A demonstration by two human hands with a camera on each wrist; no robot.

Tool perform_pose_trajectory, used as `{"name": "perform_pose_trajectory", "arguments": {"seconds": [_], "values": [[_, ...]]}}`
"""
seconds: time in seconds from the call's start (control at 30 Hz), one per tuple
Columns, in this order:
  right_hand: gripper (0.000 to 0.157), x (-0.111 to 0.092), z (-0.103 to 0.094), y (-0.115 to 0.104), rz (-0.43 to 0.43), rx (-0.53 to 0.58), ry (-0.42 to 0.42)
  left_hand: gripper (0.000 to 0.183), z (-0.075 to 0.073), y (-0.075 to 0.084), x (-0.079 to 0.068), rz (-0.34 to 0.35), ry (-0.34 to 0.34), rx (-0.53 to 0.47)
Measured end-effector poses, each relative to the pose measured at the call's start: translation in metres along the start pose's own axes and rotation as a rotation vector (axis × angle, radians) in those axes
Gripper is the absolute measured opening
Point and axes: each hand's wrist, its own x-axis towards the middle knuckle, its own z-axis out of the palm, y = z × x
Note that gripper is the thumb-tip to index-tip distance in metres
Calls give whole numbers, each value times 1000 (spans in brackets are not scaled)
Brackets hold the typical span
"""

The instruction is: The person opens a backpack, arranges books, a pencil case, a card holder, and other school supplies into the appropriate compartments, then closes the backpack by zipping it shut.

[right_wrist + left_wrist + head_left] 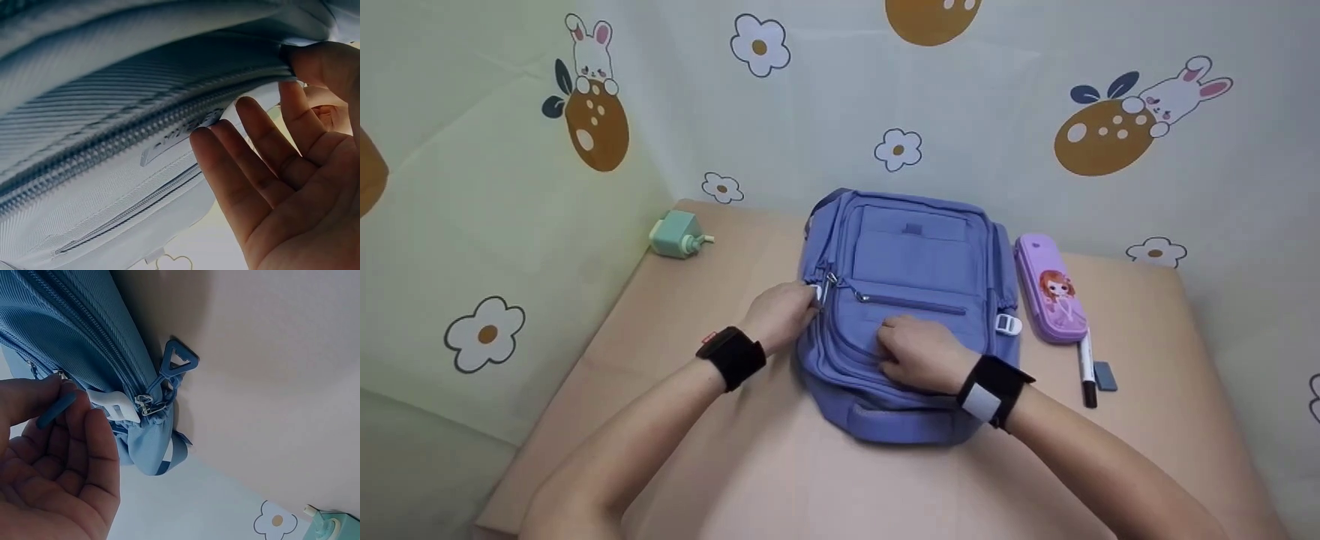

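In the middle of the bench [885,495], a blue woven-fabric backpack [915,262], lying with front panel upward, probably to leave the zips within easy reach. At its nine o'clock, the left hand [785,319], with thumb and fingertips clamped on a flat blue zip pull [56,409], perhaps for a precise grip on so small a thing. Toward six o'clock from its centre, the right hand [924,352], with thumb and forefinger seemingly pinched on the edge of the cloth and the other fingers loose, likely to steady the soft material. Just beside it at three o'clock, a purple oblong pencil case [1046,292] with a printed red-haired figure; between three and four o'clock, a white marker with black cap [1086,367] and a small grey-blue rectangular block [1104,376], apparently set aside from the working hands. Well apart, between nine and ten o'clock, a mint-green sharpener-like box with crank [676,234]. Hard to make out: the right fingertips, behind the knuckles in the head view; the zip slider, partly behind the left fingertips; the mint-green box, cut off in the left wrist view. Cannot tell the zip as open or closed.
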Motion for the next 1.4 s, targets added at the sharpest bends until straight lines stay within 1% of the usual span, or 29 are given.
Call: {"name": "perform_pose_trajectory", "arguments": {"seconds": [0.13, 0.27, 0.4, 0.57, 0.63, 0.7, 0.77, 0.83, 0.9, 1.07, 1.23, 1.4], "values": [[17, -6, -8, -4, 1, 3, 4, 11, 1, -1, 0, -10, 1, -16], [19, -18, -15, -8, -31, -5, 28, 7, 1, -2, 0, -18, 5, -30], [22, -29, -15, -10, -49, -10, 39, 6, 0, -2, -1, -24, 7, -27], [20, -35, -7, -11, -9, 6, 12, 6, 0, -2, -2, -37, 6, -31], [21, -36, -3, -12, 2, 0, 17, 6, 1, -2, -2, -39, 6, -36], [23, -38, 0, -14, 1, -29, 49, 6, 2, -2, -2, -25, 10, -34], [25, -40, 3, -17, 4, -63, 99, 7, 2, -2, -2, -12, 14, -30], [24, -41, 5, -19, 16, -91, 150, 8, 2, -3, -2, -5, 18, -33], [22, -43, 7, -21, 40, -95, 183, 9, 1, -3, -2, -12, 14, -42], [18, -44, 8, -24, 102, -64, 203, 9, -4, -1, -3, -32, 7, -75], [17, -44, 6, -25, 129, -48, 207, 10, -10, 6, -9, -31, -21, -80], [16, -44, 5, -25, 148, -43, 201, 11, -17, 16, -20, -28, -79, -79]]}}
